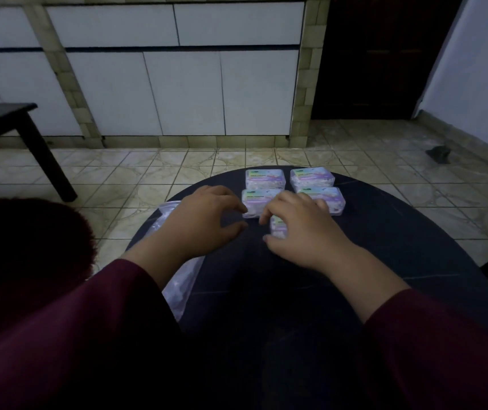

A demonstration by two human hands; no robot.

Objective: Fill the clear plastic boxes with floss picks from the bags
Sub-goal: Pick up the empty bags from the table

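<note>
We see 4 rect clear plastic boxes [293, 187] in a 2x2 grid on round dark table [384, 232]. R hand [302, 229] curled over 5th box [278, 227]; L hand [204, 220] relaxed, holding nothing. Crinkly clear bag [177, 288] at table's left edge.

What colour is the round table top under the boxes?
Very dark, near black, table top; boxes stand on it. Head view.

Four closed clear boxes [293, 189] form a grid at frame centre; a fifth [278, 227] below; bag [177, 287] lower left.

Dim bluish light, dark foreground, soft blur, wide-angle bending at edges
</note>
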